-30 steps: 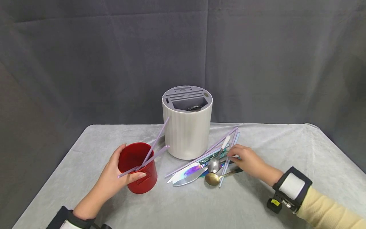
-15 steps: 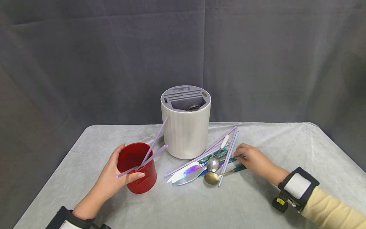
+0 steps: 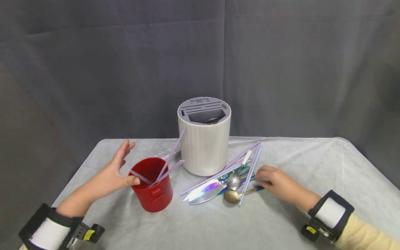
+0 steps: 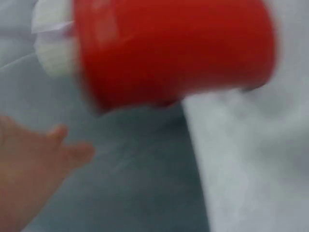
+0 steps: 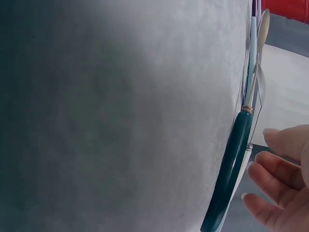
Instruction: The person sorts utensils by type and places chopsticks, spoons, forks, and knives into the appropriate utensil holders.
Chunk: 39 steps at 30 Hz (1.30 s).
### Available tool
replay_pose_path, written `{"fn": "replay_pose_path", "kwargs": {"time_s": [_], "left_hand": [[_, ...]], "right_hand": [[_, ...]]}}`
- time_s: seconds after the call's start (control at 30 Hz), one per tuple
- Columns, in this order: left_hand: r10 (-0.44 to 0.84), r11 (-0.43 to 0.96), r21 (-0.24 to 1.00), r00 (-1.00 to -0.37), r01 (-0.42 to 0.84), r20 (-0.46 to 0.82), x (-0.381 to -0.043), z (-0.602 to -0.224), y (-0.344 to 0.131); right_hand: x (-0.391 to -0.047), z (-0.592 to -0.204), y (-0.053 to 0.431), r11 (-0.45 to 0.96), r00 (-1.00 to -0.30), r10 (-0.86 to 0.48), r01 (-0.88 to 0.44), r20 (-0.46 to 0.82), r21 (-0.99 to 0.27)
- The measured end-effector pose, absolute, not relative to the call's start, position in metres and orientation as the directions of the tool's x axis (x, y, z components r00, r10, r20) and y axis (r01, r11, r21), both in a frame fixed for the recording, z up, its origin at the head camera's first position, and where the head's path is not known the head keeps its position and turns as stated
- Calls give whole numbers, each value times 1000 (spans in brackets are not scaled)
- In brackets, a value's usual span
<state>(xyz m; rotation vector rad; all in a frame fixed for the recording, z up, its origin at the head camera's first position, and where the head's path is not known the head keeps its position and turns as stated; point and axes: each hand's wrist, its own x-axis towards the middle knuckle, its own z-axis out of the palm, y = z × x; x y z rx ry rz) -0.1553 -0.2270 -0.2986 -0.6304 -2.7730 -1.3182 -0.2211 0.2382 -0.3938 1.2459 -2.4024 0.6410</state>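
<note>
My left hand [image 3: 109, 177] is spread beside the red bucket [image 3: 159, 199], its thumb overlapping the rim in the head view. The left wrist view, blurred, shows fingers [image 4: 77, 153] apart from the bucket's wall [image 4: 178, 48]. Thin lilac sticks [image 3: 171, 154], like chopsticks, lean out of the bucket. My right hand [image 3: 276, 180] is at the handle ends of a cutlery pile. In the right wrist view its loosely bent fingers [image 5: 275, 181] hold nothing, beside the green handle [image 5: 231, 169] of a gold spoon [image 3: 232, 197]. A silver spoon [image 3: 233, 182] and knives [image 3: 204, 198] lie there too.
A white ribbed cutlery holder [image 3: 204, 149] with a grey slotted top stands behind the pile, a dark spoon-like piece [image 3: 212, 121] in its large slot. Lilac and pale blue sticks [image 3: 251, 175] lie across the pile. A grey cloth [image 3: 218, 229] covers the table.
My left hand has let go of the bucket and drawn back to the left; the bucket stays. My right hand has shifted slightly right and down, off the sticks, to the cutlery handles.
</note>
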Motion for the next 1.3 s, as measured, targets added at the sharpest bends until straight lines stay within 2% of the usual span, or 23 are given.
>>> {"fn": "replay_pose_path", "kwargs": {"time_s": [0.13,0.27,0.4,0.5,0.7,1.07,1.3], "left_hand": [[436,596,706,-892,384,117,-171,-267,-228],[398,668,674,-917,316,34,-192,-250,-217],[309,712,662,-951,235,6,-220,-248,-199],[275,691,694,-961,204,8,-242,-251,-186],[288,638,747,-958,187,-6,-275,-261,-165],[466,590,765,-883,260,-59,-294,-264,-155],[577,412,841,-815,351,57,-299,-261,-145]], "right_hand": [[-217,-395,240,497,-531,-681,-841,505,-215],[-215,-395,241,497,-525,-683,-844,507,-204],[-212,-397,243,503,-534,-693,-840,485,-205],[-210,-400,244,495,-531,-715,-844,454,-207],[-205,-405,245,471,-508,-746,-859,430,-200],[-201,-402,240,464,-491,-784,-870,379,-167],[-207,-398,231,456,-458,-798,-884,392,-104]]}}
